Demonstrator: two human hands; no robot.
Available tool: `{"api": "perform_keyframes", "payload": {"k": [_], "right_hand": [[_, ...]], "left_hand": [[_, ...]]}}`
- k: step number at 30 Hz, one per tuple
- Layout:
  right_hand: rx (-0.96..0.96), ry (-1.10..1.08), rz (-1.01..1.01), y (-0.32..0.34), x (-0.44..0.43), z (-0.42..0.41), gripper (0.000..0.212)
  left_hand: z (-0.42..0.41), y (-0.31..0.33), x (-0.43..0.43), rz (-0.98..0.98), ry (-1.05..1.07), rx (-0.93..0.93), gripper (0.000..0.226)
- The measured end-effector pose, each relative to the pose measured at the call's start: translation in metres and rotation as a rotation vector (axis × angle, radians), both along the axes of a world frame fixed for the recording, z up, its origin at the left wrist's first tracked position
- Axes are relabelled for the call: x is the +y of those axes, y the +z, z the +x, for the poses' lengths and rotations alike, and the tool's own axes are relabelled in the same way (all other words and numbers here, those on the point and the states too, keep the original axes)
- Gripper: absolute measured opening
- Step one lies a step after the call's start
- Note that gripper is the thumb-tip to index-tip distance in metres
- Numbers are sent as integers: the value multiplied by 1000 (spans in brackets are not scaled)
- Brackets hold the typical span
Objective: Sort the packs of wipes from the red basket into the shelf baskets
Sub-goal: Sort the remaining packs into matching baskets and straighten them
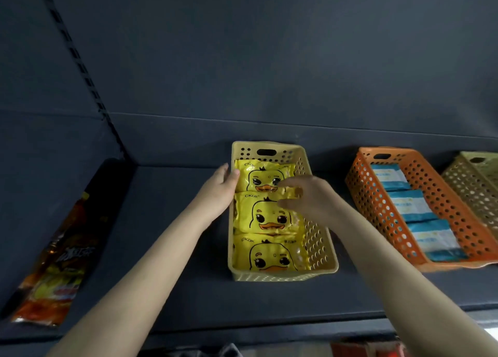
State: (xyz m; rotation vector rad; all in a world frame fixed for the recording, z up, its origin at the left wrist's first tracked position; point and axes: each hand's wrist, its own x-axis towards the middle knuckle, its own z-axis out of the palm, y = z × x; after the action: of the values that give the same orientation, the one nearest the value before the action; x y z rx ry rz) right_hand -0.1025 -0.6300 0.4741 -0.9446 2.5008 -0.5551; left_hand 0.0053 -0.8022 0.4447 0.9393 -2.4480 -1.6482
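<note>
A yellow perforated basket [320, 246] stands on the dark shelf and holds three yellow duck-print wipe packs in a row: far [258, 177], middle [266, 218], near [269, 257]. My left hand [221, 187] grips the basket's left rim near its far end, thumb over the edge and touching the far pack. My right hand [304, 195] lies over the seam between the far and middle packs, fingers spread and resting on them. To the right, an orange basket [377, 208] holds three blue-and-white wipe packs [412, 205].
A tan basket [474, 184] stands at the far right, partly cut off. An orange snack bag [59, 259] lies on the neighbouring shelf section at left. Something red [366, 350] shows below the shelf's front edge. The shelf's dark back wall rises behind the baskets.
</note>
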Motion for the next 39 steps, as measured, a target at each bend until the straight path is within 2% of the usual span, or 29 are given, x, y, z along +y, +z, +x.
{"api": "perform_keyframes", "payload": {"k": [4, 8, 11, 16, 19, 22, 28, 31, 39], "right_hand": [[157, -36, -110, 53, 61, -5, 44], [260, -150, -185, 71, 108, -5, 40], [281, -308, -219, 72, 190, 14, 37], [163, -523, -201, 45, 354, 75, 35], [85, -636, -152, 8, 443, 116, 37], [0, -720, -58, -35, 515, 153, 34], [-213, -958, -71, -118, 602, 181, 29], [-288, -1002, -69, -155, 630, 172, 28], [-431, -1076, 9, -248, 689, 111, 27]], "left_hand": [[-7, 39, 24, -306, -34, 107, 62], [-13, 70, 51, -550, -39, 197, 47], [-16, 77, 124, -575, -140, 295, 40], [-14, 45, 279, -424, -440, 380, 34], [4, 9, 370, -311, -621, 319, 34], [24, -34, 444, -258, -784, 183, 35], [41, -109, 527, -205, -990, -142, 37], [27, -142, 551, -183, -1015, -232, 38], [-39, -243, 610, -73, -918, -444, 36]]}}
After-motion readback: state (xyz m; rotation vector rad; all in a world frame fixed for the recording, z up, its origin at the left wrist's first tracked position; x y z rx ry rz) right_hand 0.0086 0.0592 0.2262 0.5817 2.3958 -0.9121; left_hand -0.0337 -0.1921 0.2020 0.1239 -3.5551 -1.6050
